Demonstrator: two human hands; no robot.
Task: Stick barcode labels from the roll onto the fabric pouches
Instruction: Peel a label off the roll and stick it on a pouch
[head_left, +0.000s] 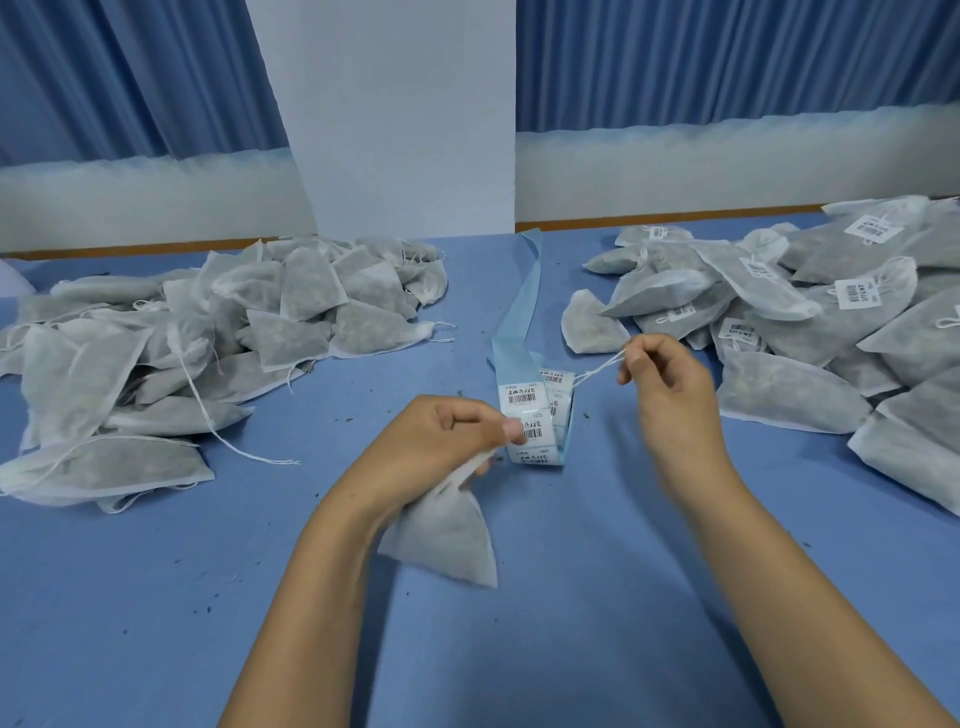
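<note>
Blue tabletop (597, 597): our left grip (447, 436) pinches a soft, light white fabric pouch (447, 540) by its neck; right grip (665, 384), seemingly, its thin white drawstring (597, 370).

The left hand (457, 431) and right hand (670, 379) are bare, a short plain thumbnail (514, 429) showing on the left. The left forearm (311, 571) and right forearm (769, 571) are bare as far as they show.

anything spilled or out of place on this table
Yes: small dark crumbs are scattered over the blue table, near the front left and around the label roll. They look like filling leaked from the pouches.
</note>
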